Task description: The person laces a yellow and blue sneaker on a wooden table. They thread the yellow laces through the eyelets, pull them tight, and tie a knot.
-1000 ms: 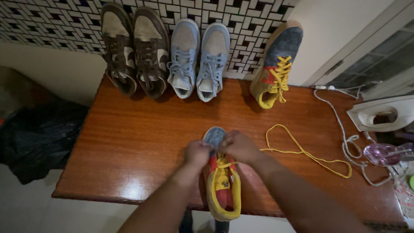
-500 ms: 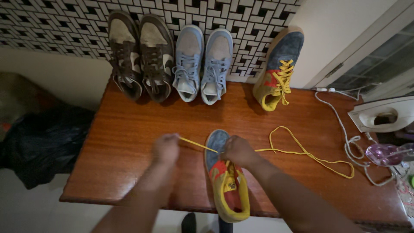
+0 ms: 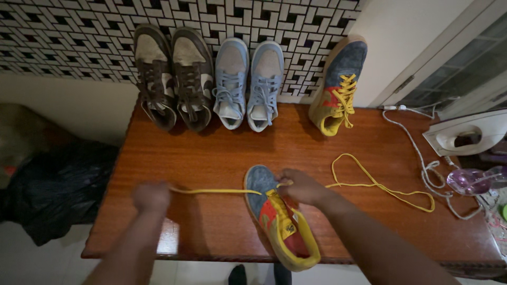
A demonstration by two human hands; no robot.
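Wooden surface carries a blue, red and yellow shoe near its front edge. Left of the shoe, the left hand is clenched on a taut yellow lace. Right hand grips the shoe's top, lace trailing rightward.

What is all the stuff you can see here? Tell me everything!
table: one, reddish-brown wood, under everything
brown shoes: two, brown and tan, leaning on the tiled wall, far left
blue shoes: two, light blue, beside the brown pair
laced shoe: one, blue, red and yellow, leaning at the wall, right
near shoe: one, same colours, front edge
yellow lace: one, pulled tight leftwards, its rest looped to the right
iron: one, white, far right
cord: one, white, by the iron
black bag: one, floor left
left hand: pulling the lace
right hand: on the near shoe
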